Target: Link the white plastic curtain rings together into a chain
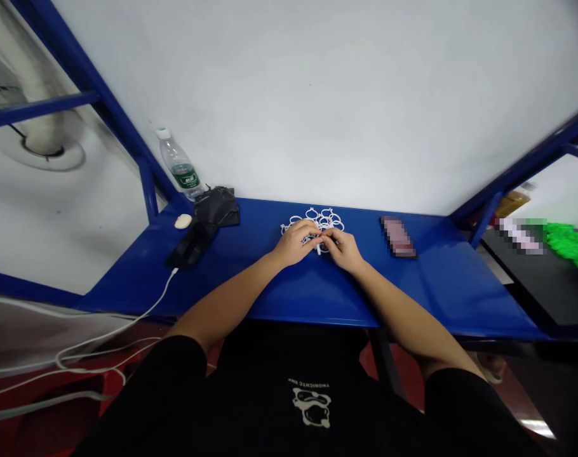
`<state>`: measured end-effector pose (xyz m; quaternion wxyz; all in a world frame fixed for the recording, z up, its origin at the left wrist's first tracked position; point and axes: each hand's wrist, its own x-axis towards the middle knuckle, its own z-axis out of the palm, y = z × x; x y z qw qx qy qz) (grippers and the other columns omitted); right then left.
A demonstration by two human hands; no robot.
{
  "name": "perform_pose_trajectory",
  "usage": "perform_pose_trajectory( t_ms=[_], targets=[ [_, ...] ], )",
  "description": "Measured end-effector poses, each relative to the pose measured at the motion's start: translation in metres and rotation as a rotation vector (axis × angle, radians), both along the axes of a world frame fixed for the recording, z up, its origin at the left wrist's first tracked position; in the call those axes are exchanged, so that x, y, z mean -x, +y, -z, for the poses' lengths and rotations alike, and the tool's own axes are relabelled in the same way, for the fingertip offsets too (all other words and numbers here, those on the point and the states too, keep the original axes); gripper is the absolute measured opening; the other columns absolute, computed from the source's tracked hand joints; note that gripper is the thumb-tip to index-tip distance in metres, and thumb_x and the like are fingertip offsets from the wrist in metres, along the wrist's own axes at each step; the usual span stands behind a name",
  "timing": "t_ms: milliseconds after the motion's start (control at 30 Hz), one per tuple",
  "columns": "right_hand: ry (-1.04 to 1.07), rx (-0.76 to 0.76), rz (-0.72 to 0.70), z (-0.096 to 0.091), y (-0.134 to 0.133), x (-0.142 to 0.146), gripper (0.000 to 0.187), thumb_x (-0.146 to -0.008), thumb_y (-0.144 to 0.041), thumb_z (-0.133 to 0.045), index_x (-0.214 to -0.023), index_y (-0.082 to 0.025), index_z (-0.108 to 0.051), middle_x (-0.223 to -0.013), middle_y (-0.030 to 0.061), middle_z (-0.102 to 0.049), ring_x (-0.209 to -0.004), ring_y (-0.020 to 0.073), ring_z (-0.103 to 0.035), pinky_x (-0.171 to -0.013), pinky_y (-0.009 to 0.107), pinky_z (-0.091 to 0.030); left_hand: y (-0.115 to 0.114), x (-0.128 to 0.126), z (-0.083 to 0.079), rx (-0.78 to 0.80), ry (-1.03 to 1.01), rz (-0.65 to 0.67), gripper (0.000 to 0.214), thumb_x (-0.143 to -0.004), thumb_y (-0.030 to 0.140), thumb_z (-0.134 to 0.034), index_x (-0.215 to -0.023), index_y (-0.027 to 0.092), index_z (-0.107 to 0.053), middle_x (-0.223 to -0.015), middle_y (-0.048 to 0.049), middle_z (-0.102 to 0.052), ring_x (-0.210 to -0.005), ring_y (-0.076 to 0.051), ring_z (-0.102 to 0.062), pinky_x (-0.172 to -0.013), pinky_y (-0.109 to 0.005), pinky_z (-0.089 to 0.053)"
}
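Observation:
Several thin white plastic rings (336, 219) with small tabs lie in a loose pile on the blue table (312, 292). Over the near side of this pile, my left hand (296, 242) has its fingers closed in a pinch. My right hand (342, 248) meets it fingertip to fingertip, also pinching. A small white plastic piece (319, 249) pokes out below the joined fingertips. Most of that piece is hidden by the fingers, so its full shape does not show. Both forearms reach in from the table's near edge.
At the left are a water bottle (181, 166), a black pouch (216, 206), a black phone (192, 245) on a white cable (162, 293), and a cream-coloured lump (183, 221). Another phone (397, 237) lies right. Blue frame bars (148, 190) flank the table; a white wall stands behind.

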<state>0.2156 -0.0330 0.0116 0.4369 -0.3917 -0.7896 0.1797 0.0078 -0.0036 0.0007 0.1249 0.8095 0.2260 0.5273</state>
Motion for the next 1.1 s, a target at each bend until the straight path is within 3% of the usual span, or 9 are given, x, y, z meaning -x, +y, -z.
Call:
perform_pose_trajectory(
  t_ms=[133,233,367,600,767,867,1100],
  targets=[
    [-0.001,-0.004,0.029,0.0,0.003,-0.004,0.027,-0.106,-0.044,-0.058,-0.099,-0.024,-0.073,-0.089,0.0036,-0.079,-0.075,0.0185,-0.071,-0.072,0.031,-0.054,0.005,0.004,0.001,-0.001,0.049,-0.07,0.015,-0.103,0.033,-0.069,-0.095,0.021,-0.073,-0.106,-0.0078,-0.075,-0.106,-0.021,-0.07,-0.096,-0.041,-0.058],
    [-0.068,-0.022,0.062,-0.003,0.005,-0.008,0.026,-0.105,-0.043,-0.06,-0.1,-0.024,-0.076,-0.093,0.0046,-0.08,-0.079,0.0197,-0.072,-0.075,0.032,-0.055,0.009,0.012,-0.001,0.06,0.131,-0.113,0.017,-0.103,0.033,-0.068,-0.094,0.021,-0.075,-0.1,-0.0062,-0.075,-0.096,-0.019,-0.07,-0.09,-0.036,-0.056],
    [-0.198,-0.042,0.099,-0.005,0.011,-0.018,0.023,-0.105,-0.038,-0.06,-0.1,-0.023,-0.076,-0.095,0.0068,-0.081,-0.082,0.0215,-0.072,-0.076,0.033,-0.054,0.01,0.02,-0.008,0.199,0.385,-0.083,0.018,-0.101,0.034,-0.069,-0.09,0.021,-0.078,-0.089,-0.0028,-0.076,-0.081,-0.016,-0.069,-0.076,-0.029,-0.051],
    [-0.329,-0.009,0.008,0.008,0.026,-0.028,0.018,-0.099,-0.024,-0.061,-0.109,-0.021,-0.076,-0.104,0.0081,-0.08,-0.084,0.0202,-0.071,-0.077,0.031,-0.053,0.002,0.018,-0.014,0.365,0.686,-0.036,0.017,-0.098,0.038,-0.071,-0.098,0.025,-0.081,-0.085,0.0,-0.08,-0.078,-0.017,-0.072,-0.074,-0.028,-0.049],
    [-0.442,-0.006,-0.011,0.012,0.024,-0.023,0.018,-0.095,-0.035,-0.074,-0.107,-0.022,-0.077,-0.101,0.0076,-0.078,-0.086,0.0212,-0.071,-0.077,0.031,-0.051,-0.009,0.013,-0.02,0.395,0.704,0.057,0.021,-0.098,0.041,-0.07,-0.091,0.023,-0.08,-0.081,0.0001,-0.079,-0.073,-0.016,-0.07,-0.07,-0.027,-0.046],
    [-0.499,-0.008,0.011,0.012,0.022,-0.021,0.015,-0.096,-0.034,-0.073,-0.104,-0.022,-0.078,-0.101,0.0075,-0.078,-0.088,0.0215,-0.071,-0.076,0.03,-0.049,-0.015,0.011,-0.023,0.395,0.692,0.114,0.028,-0.099,0.043,-0.067,-0.083,0.022,-0.078,-0.077,0.0007,-0.077,-0.069,-0.015,-0.068,-0.068,-0.027,-0.044],
    [-0.429,0.0,0.103,0.009,0.022,-0.021,0.01,-0.094,-0.026,-0.067,-0.096,-0.021,-0.076,-0.095,0.0066,-0.078,-0.081,0.02,-0.07,-0.074,0.029,-0.048,-0.006,0.014,-0.017,0.334,0.566,-0.044,0.027,-0.102,0.037,-0.06,-0.087,0.022,-0.077,-0.072,0.0007,-0.073,-0.067,-0.014,-0.063,-0.068,-0.027,-0.041]
  ],
)
